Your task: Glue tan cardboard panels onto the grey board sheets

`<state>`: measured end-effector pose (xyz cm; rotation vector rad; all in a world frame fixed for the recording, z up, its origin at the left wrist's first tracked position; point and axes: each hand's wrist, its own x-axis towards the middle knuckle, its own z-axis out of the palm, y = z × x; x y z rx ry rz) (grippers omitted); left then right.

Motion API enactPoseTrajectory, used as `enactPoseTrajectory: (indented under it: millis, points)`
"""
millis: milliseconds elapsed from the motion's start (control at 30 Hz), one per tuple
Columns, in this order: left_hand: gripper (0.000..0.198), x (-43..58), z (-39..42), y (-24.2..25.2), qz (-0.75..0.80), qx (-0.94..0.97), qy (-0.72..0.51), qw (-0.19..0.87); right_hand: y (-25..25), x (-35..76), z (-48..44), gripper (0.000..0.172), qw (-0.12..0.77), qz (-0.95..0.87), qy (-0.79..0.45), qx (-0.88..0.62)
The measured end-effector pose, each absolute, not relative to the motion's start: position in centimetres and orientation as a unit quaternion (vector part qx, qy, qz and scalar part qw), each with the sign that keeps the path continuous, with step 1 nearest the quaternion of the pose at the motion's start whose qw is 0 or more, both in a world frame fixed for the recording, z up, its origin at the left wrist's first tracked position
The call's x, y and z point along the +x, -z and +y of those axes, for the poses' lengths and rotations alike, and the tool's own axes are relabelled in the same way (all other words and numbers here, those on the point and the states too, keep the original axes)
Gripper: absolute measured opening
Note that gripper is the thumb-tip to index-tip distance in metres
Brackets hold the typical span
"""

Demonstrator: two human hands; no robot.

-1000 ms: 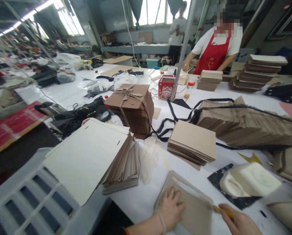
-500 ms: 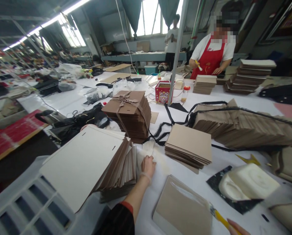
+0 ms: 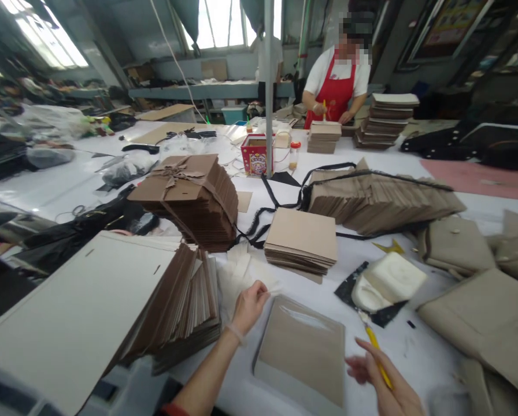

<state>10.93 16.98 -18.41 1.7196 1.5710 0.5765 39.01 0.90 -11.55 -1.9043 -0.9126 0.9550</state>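
My left hand (image 3: 251,305) is closed in a pinch on a thin whitish strip (image 3: 274,288), just beyond the upper left corner of a flat grey-brown panel (image 3: 302,352). More pale strips (image 3: 240,260) lie behind that hand. A glossy streak runs across the panel's far part. To the right of the panel, my right hand (image 3: 383,378) holds a yellow-handled brush (image 3: 378,355) lying between thumb and fingers, its bristles pointing away from me. Near the bristles, a white tub (image 3: 391,280), coated in pale residue, rests tilted on a black sheet (image 3: 387,315).
At left stands a stack of white-topped boards (image 3: 77,300), with a tied brown stack (image 3: 198,196) behind. A smaller board stack (image 3: 302,231) sits ahead. Folded grey-brown pieces (image 3: 480,312) fill the right side. Across the table, a co-worker in a red apron (image 3: 335,92) holds a brush.
The view has swung right. My left hand has come toward the panel, drawing the whitish strip from the pale strips. My right hand has lifted the brush off the panel, to its right.
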Motion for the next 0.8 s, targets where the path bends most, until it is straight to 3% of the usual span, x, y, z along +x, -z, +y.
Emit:
enactPoseTrajectory:
  millis: [133, 300, 633, 733, 800]
  points:
    - [0.007, 13.8, 13.4, 14.8, 0.434, 0.730, -0.246, 0.468, 10.0, 36.4, 3.5, 0.040, 0.403, -0.400, -0.379, -0.731]
    - [0.016, 15.8, 10.3, 12.9, 0.314, 0.791, -0.185, 0.492, 10.0, 35.0, 4.0, 0.029, 0.406, -0.389, -0.428, -0.708]
    - [0.030, 15.5, 8.9, 13.1, 0.243, 0.778, -0.158, 0.557, 11.9, 34.3, 0.1, 0.035, 0.368, -0.367, -0.441, -0.732]
    - [0.037, 15.6, 9.3, 13.0, 0.274, 0.766, -0.144, 0.564, 11.8, 34.0, -0.6, 0.035, 0.376, -0.379, -0.375, -0.758]
    - [0.029, 15.1, 9.9, 13.6, 0.313, 0.747, -0.120, 0.574, 12.1, 34.4, -0.9, 0.035, 0.383, -0.391, -0.300, -0.781]
